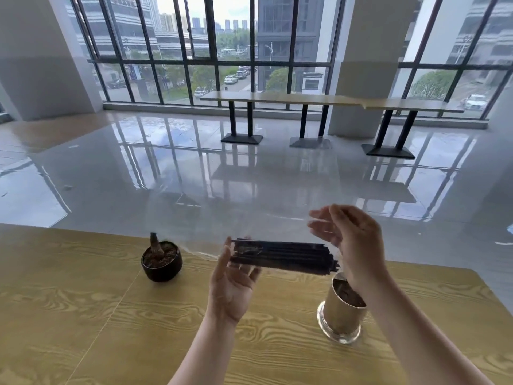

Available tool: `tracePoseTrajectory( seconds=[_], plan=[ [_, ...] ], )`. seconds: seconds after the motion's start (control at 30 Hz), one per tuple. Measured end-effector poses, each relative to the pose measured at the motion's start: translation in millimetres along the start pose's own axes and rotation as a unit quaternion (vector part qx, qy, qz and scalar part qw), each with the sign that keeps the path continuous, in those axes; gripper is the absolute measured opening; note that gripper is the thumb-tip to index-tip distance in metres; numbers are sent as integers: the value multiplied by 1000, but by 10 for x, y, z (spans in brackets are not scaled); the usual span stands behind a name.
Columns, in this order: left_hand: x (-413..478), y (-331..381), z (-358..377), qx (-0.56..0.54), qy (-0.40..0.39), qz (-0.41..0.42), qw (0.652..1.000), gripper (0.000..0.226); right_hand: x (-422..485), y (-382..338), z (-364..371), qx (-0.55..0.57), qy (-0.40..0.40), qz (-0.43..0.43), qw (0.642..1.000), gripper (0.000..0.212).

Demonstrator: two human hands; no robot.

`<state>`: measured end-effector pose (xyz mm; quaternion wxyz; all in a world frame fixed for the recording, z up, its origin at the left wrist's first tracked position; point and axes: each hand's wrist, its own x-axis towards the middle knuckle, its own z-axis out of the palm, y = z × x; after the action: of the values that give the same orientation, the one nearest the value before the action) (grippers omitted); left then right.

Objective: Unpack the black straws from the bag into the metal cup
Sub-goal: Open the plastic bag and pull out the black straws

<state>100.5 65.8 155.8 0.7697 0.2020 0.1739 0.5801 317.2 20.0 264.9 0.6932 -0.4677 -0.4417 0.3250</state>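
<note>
Head view: we note a bundle of black straws point(283, 259) held level above the wooden counter point(83, 315), between both hands. The left hand point(231, 284) is palm up with its fingers spread, and the left end of the bundle rests across them; it is not closed around the straws. The right hand point(352, 243) is raised at the bundle's right end, fingers loosely apart; we cannot tell whether it pinches the clear bag point(211, 218), which shows only as a faint, blurred sheet above and left of the straws. The metal cup point(342, 309) stands upright on the counter below the right wrist, just under the bundle's right end. A small dark plant pot point(161, 262) sits on the counter to the left, well apart from the cup.
</note>
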Motion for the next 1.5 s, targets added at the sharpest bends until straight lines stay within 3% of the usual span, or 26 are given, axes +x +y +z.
tracePoseTrajectory(
  seconds=[0.13,0.23,0.33,0.43,0.57,0.67,0.73,0.9,1.2,1.5],
  plan=[
    [96,23,38,-98,-9,33,995,83,-13,8,-71,3,-10,8,1000,26],
    [69,-73,146,-135,-66,-1,989,95,-51,57,-101,64,16,49,997,23],
    [39,-291,258,-127,-80,-48,988,74,-125,92,-154,77,34,79,993,22],
    [89,-322,473,-111,-34,-47,992,49,-185,51,-263,59,39,74,995,26],
    [178,-335,593,-131,-39,-39,990,17,-338,67,-519,-22,41,42,998,51],
    [181,-536,685,-120,-35,-68,990,25,-537,192,-647,-99,31,49,993,37],
    [149,-734,749,-113,-52,-94,988,29,-642,264,-751,-66,70,62,993,25],
    [119,-1177,890,-116,-71,-163,977,30,-840,251,-1197,-25,171,86,981,19],
    [-67,-2119,1237,-118,-43,-282,951,25,-1208,159,-1988,-267,279,-17,922,22],
    [-285,-2695,1459,-118,-43,-359,925,5,-1487,84,-2544,-363,332,-35,870,19]
  ],
)
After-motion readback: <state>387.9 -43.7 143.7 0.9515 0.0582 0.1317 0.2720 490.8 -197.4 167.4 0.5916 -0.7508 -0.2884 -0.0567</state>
